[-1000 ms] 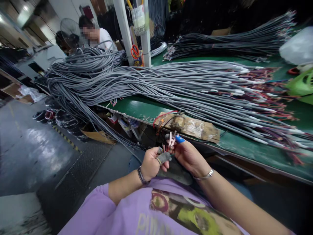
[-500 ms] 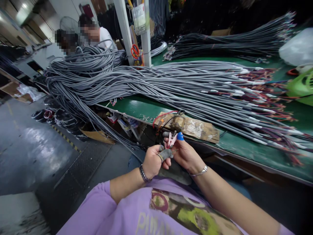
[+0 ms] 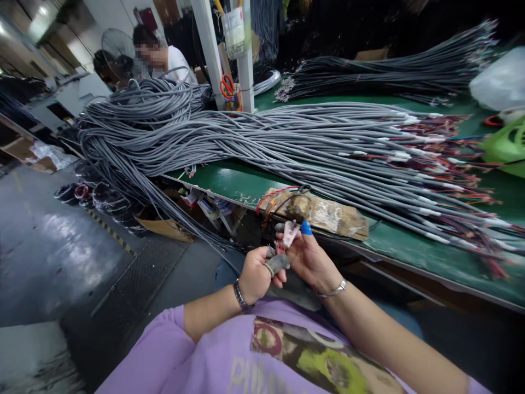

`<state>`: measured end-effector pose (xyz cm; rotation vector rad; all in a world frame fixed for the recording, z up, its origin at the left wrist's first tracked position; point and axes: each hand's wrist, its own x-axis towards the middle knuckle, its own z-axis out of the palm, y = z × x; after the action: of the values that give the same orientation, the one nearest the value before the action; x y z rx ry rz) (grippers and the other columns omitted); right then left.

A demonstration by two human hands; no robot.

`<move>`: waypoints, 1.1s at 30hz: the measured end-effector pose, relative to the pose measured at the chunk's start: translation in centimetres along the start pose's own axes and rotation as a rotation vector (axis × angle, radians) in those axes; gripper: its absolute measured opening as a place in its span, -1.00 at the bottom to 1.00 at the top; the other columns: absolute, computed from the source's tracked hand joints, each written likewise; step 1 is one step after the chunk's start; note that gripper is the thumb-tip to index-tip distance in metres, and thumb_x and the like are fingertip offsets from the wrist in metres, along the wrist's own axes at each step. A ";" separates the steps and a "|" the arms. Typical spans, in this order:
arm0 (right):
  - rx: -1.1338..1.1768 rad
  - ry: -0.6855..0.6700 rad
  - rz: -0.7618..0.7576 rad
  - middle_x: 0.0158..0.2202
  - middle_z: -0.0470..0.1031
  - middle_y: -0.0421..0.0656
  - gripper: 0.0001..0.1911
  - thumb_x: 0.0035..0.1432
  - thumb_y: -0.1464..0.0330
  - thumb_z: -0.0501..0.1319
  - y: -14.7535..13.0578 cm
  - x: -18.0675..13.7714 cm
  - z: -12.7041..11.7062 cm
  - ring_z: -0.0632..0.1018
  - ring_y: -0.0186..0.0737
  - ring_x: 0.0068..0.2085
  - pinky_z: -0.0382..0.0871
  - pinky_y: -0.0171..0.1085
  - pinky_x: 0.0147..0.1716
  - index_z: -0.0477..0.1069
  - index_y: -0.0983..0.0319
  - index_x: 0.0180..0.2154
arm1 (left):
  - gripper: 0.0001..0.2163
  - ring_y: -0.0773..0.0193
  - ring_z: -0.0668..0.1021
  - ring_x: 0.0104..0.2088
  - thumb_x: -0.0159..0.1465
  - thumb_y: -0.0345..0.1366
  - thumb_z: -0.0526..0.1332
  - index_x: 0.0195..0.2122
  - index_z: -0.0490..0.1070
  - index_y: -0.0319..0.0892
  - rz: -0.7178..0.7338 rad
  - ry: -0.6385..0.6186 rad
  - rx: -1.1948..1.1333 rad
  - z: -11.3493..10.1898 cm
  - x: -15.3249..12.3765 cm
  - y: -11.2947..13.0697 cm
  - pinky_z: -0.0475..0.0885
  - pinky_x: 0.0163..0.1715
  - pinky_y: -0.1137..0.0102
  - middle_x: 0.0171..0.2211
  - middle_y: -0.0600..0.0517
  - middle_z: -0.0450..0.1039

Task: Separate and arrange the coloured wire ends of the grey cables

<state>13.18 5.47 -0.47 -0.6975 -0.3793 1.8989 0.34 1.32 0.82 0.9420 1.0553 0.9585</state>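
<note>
My left hand [image 3: 256,273], with grey covers on its thumb and a finger, is closed around the end of a grey cable. Thin reddish wires [image 3: 280,248] with bare tips stick up from this grip. Close beside it, my right hand [image 3: 314,262] has its fingers curled round a small pale pink clip-like tool [image 3: 290,232]. A blue cover sits on the right thumb. Both hands are in front of the bench edge, nearly touching. The tool's jaws are too small to make out.
Many grey cables [image 3: 246,131] with stripped, coloured ends lie across the green bench [image 3: 229,183]. A worn wooden block [image 3: 328,213] with red and black leads sits at the front edge. Behind are darker cable bundles [image 3: 389,68], a white post [image 3: 207,49] and a person [image 3: 176,63].
The pink tool has turned slightly and moved a little right, away from the wires. More of the reddish wires show above the left hand, which stays almost in place.
</note>
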 end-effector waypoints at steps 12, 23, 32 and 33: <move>-0.145 0.014 -0.060 -0.46 0.49 -0.21 -0.66 0.00 0.06 0.35 -0.1 -0.5 -0.4 0.43 -0.34 -0.47 0.38 -0.33 -0.45 0.52 0.20 -0.36 | -0.62 0.46 0.35 -0.75 0.04 0.02 0.32 -0.48 0.37 -0.25 0.029 0.064 -0.049 0.0 -0.3 0.5 0.22 -0.75 0.55 -0.69 0.10 0.36; -0.243 0.253 -0.333 -0.63 0.33 -0.29 -0.60 -0.11 0.03 0.41 0.3 -0.3 -0.8 0.29 -0.41 -0.60 0.29 -0.36 -0.57 0.39 0.20 -0.53 | -0.61 0.47 0.35 -0.74 0.04 0.04 0.32 -0.49 0.36 -0.24 0.035 0.091 -0.032 0.0 0.6 0.0 0.24 -0.74 0.55 -0.68 0.10 0.37; -0.254 0.245 -0.321 -0.66 0.28 -0.28 -0.59 -0.12 0.04 0.42 -0.2 -0.6 -0.7 0.25 -0.41 -0.60 0.28 -0.36 -0.58 0.41 0.22 -0.57 | -0.61 0.46 0.37 -0.72 0.07 0.03 0.32 -0.47 0.37 -0.25 0.064 0.076 -0.013 0.1 0.2 0.2 0.25 -0.72 0.55 -0.67 0.10 0.38; -0.279 0.247 -0.292 -0.66 0.28 -0.29 -0.59 -0.13 0.03 0.42 -0.2 -0.7 -0.8 0.25 -0.41 -0.61 0.27 -0.36 -0.58 0.42 0.23 -0.57 | -0.61 0.46 0.36 -0.72 0.06 0.03 0.32 -0.47 0.36 -0.25 0.062 0.079 -0.011 0.1 0.2 0.2 0.26 -0.72 0.55 -0.67 0.10 0.38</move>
<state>13.98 4.85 -0.76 -0.9932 -0.5615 1.4785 0.40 1.51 0.99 0.9384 1.0911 1.0589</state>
